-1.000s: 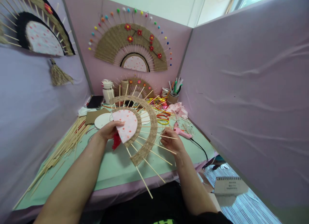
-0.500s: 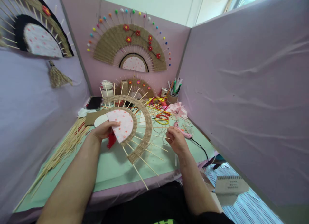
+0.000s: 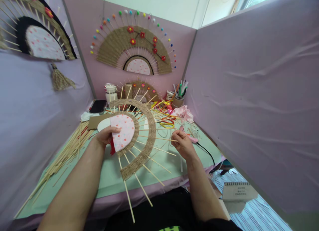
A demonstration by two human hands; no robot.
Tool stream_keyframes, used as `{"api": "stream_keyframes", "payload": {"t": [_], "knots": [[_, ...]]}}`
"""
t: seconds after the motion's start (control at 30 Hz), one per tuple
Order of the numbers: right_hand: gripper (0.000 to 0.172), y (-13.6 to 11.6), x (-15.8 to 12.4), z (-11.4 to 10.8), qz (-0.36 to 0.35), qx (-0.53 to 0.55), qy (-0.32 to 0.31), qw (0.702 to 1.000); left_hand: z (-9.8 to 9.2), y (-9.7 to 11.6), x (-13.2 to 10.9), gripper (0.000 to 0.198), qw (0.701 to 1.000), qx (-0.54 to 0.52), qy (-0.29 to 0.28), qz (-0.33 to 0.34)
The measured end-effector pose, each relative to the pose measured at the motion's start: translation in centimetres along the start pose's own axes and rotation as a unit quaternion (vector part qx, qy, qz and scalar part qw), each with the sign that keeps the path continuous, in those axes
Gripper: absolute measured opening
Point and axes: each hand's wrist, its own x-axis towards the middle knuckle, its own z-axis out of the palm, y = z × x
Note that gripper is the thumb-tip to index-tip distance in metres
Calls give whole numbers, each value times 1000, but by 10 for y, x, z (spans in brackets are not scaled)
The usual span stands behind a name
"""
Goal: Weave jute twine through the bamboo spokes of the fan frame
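Observation:
My left hand [image 3: 107, 134] grips a half-round fan [image 3: 150, 124] of thin wooden sticks and woven twine by its straight edge. Its thumb presses on the white half-disc with pink dots [image 3: 123, 132]; the other fingers are hidden behind. Bare stick ends spread outward past the woven twine band. Out by the stick tips on the right, my right hand [image 3: 182, 144] is closed in a pinch on a thin strand of twine [image 3: 159, 150] that runs toward the band. One stick's tip lies at its fingertips. Something red [image 3: 112, 147] shows below the left hand.
Bundled sticks [image 3: 67, 148] lie along the table's left side. A pink glue gun [image 3: 192, 139] with a black cord is behind my right hand. Scissors [image 3: 167, 123], crumpled pink paper [image 3: 183, 113] and a pot of tools [image 3: 178, 101] stand farther back. Finished fans [image 3: 112, 48] hang on the partitions.
The fan has turned clockwise in my left hand, its lower end swinging down and left. My right hand stays nearly in place, still pinched.

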Motion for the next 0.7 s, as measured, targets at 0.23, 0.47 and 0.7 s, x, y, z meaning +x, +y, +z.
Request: {"api": "stream_keyframes", "payload": {"t": [0.23,0.47,0.7], "knots": [[24,21,14,26,-64,-60,70,994,13,-7,3,26,997,23,-53,-60],[26,15,15,51,-26,146,56,987,23,-7,2,27,997,38,-11,-70],[27,7,9,57,30,208,64,976,34,-6,11,22,997,56,54,-1]]}}
